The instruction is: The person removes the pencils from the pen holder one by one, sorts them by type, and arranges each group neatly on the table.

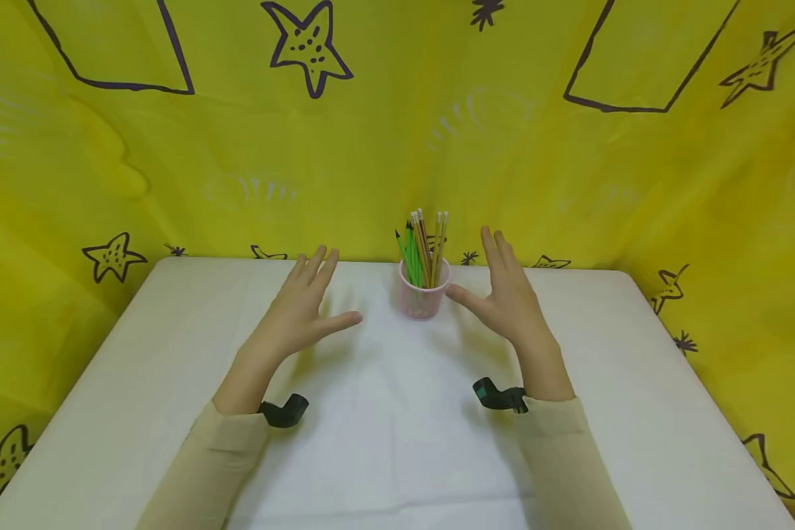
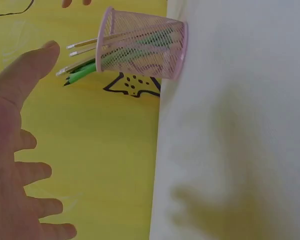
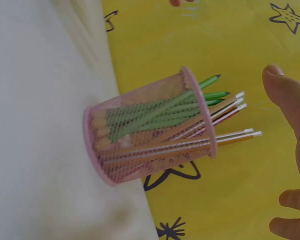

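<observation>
A pink mesh pencil cup (image 1: pixel 422 300) stands upright near the table's back edge, between my two hands. Several green pencils (image 1: pixel 411 254) with dark points up lean in its left side. Beside them are several yellowish and dark pencils (image 1: pixel 440 250) with white eraser ends up. To the left of the cup, my left hand (image 1: pixel 298 305) is held over the table with fingers spread and nothing in it. My right hand (image 1: pixel 506 294) is likewise spread and holds nothing; its thumb tip overlaps the cup's right rim in the head view. Both wrist views show the cup (image 2: pixel 140 44) beyond the thumb.
The white table (image 1: pixel 371 456) has a faint crease near its front. Behind and around it hangs a yellow cloth (image 1: pixel 384 132) with dark star drawings. A small black camera (image 1: pixel 288 411) sits on my left wrist, another camera (image 1: pixel 497 395) on my right.
</observation>
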Motion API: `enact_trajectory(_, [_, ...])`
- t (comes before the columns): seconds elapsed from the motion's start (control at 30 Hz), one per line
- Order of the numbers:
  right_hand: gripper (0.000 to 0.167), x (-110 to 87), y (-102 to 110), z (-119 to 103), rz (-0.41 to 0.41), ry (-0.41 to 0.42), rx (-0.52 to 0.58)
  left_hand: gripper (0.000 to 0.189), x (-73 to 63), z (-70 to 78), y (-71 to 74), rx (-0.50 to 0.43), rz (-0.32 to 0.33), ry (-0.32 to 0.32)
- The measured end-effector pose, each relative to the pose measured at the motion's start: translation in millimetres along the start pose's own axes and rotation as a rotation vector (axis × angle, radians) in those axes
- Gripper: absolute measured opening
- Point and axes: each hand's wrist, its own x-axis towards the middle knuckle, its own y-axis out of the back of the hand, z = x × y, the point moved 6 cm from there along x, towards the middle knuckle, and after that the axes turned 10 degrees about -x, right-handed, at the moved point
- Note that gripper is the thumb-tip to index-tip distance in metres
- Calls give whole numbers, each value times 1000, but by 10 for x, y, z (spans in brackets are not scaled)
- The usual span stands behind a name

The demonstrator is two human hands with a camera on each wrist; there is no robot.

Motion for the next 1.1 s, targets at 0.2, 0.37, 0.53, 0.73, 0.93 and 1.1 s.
enact_trajectory(0.2, [104,50,-6,27,-12,8,69,103,185,105,-77,-162,-8,-4])
enact_trajectory(0.37, [101,38,-103,98,-76,37,122,99,316,206,-103,-263,11,-45])
enact_trajectory(0.53, [95,52,-189,77,-80,77,221,93,363,188,-169,-408,-1,-35])
enact_trajectory(0.73, [82,43,-246,-83,-103,112,428,83,394,227,-252,-586,-55,-20])
enact_trajectory(0.93, [82,35,-312,-136,-128,88,503,82,381,149,-329,-632,-112,14])
enact_trajectory(1.1, [80,30,-400,-77,-112,81,528,77,437,78,-456,-753,-105,15])
